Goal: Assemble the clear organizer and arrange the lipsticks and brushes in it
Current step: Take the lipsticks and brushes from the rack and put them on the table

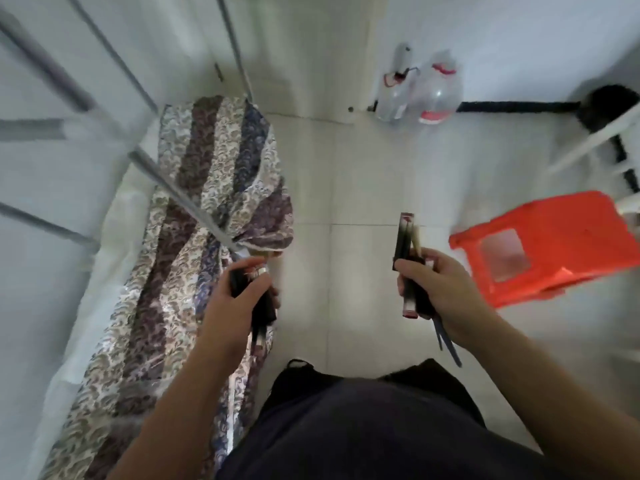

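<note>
At frame centre, the left hand (242, 289) gripped dark slim lipstick tubes (258, 306); the right hand (436, 285) gripped dark brushes and tubes (407, 258). Firm, separate grips would best prevent drops.

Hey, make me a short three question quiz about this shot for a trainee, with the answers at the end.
1. True or false: both hands hold cosmetics.
2. Which side of the person is the orange stool on: A left, B right?
3. What covers the bed?

Key:
1. True: the left hand and the right hand each grip a bundle of dark sticks.
2. B.
3. A patterned striped blanket.
</note>
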### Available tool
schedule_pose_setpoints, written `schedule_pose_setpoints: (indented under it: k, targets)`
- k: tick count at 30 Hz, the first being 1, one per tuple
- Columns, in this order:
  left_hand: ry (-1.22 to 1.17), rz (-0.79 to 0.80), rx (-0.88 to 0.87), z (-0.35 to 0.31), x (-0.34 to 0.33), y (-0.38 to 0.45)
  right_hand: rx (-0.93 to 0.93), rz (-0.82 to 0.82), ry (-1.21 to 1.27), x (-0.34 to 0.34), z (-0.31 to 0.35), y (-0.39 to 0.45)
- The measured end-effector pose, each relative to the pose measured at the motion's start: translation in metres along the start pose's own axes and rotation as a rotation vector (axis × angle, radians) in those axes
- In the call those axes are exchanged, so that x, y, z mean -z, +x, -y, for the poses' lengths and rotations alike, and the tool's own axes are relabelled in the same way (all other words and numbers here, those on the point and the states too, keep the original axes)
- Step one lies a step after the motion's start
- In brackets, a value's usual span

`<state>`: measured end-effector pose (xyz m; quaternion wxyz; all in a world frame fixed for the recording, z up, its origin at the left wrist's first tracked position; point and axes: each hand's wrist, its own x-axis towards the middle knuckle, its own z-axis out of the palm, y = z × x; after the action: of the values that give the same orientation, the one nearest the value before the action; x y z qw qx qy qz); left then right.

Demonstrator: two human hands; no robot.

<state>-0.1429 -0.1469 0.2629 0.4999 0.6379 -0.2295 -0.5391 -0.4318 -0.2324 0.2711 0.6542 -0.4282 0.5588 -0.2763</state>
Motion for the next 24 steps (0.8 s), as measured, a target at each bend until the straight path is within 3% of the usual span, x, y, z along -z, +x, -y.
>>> schedule_pose_setpoints:
  k: [7, 15, 24]
  targets:
    - [0.157, 0.354, -0.028, 0.006, -0.192, 0.002, 0.024, -0.420, 0.251, 0.174, -0.053, -0.088]
    - [0.252, 0.609, 0.012, 0.034, -0.421, -0.042, -0.020, -0.820, 0.428, 0.346, -0.108, -0.184]
    - [0.386, 0.813, 0.045, 0.063, -0.600, -0.020, -0.045, -1.048, 0.552, 0.456, -0.129, -0.204]
